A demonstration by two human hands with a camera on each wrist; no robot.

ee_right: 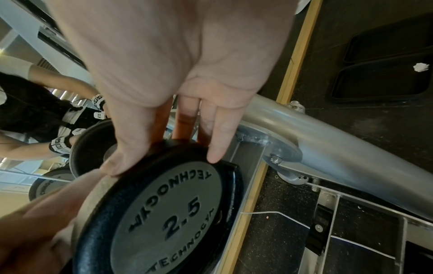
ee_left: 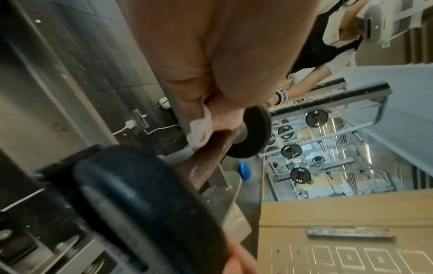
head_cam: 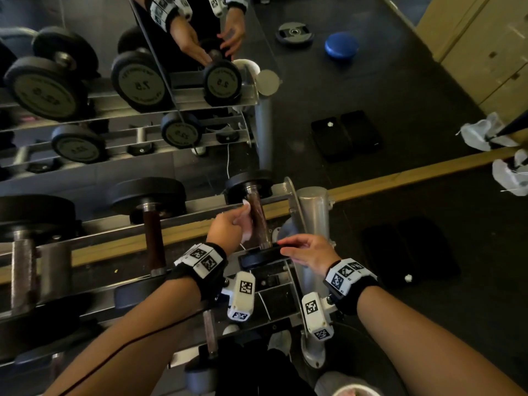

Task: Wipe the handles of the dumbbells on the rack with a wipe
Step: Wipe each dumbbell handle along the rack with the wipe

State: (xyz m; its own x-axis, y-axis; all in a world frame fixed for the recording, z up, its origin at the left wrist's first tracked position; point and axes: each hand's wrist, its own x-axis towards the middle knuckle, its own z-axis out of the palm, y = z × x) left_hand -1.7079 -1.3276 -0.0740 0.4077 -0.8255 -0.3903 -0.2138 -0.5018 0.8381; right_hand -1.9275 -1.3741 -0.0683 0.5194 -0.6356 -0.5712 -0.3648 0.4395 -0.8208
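My left hand [head_cam: 228,224] holds a white wipe [head_cam: 246,221] against the brown handle [head_cam: 258,218] of the 2.5 dumbbell [ee_right: 164,213] at the right end of the rack [head_cam: 288,195]; my fingers [ee_left: 187,103] are curled round the cloth, which is pressed to the left side of the grip, and in the left wrist view the wipe [ee_left: 199,129] bunches out from under them onto the handle [ee_left: 206,159]. My right hand [head_cam: 307,251] rests on the near head [head_cam: 261,257] of that same dumbbell, fingers [ee_right: 220,137] only loosely bent and spread over its black rim, thumb on one side and the others across the top, touching it without closing round it. The far head [head_cam: 248,182] sits beyond my left fingers, against the rear rail. To the left of my left hand another dumbbell [head_cam: 153,221] with a dark brown handle lies on the same tier, and further left a bigger one [head_cam: 25,252] with a bare metal grip. Past my fingers a mirror [head_cam: 143,81] runs along the wall and repeats the rack and both hands. To the right of my right hand, on the dark floor, lies a black case [head_cam: 408,252] with a small white crumpled scrap [head_cam: 408,278] on it.
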